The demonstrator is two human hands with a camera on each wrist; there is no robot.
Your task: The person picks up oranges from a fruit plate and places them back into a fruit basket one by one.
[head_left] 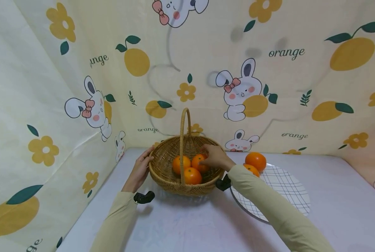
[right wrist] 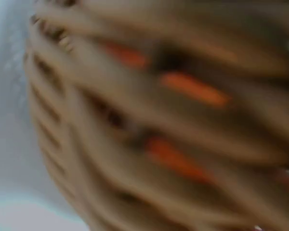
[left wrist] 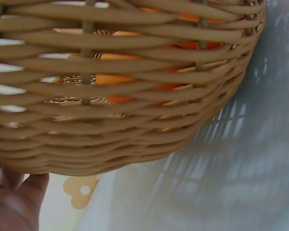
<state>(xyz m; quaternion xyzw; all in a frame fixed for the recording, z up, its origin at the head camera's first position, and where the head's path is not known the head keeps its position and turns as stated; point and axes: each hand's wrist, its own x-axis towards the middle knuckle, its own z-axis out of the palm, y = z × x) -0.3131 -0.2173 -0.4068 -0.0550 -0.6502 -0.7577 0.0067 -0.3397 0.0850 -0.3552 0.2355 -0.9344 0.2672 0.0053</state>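
A woven wicker basket with a tall arched handle stands on the table. Its left rim is gripped by my left hand; in the left wrist view the fingertips meet the rim. My right hand reaches in over the right side, its fingers round an orange low in the basket. Two more oranges lie against it, one to the left and one in front. From the right wrist, only blurred wicker with orange showing through the gaps is visible; that hand is out of sight there.
Right of the basket lies a round white plate with a dark grid pattern. Two oranges rest at its far left, one behind the other, partly hidden by the right sleeve. A printed cloth hangs behind the table.
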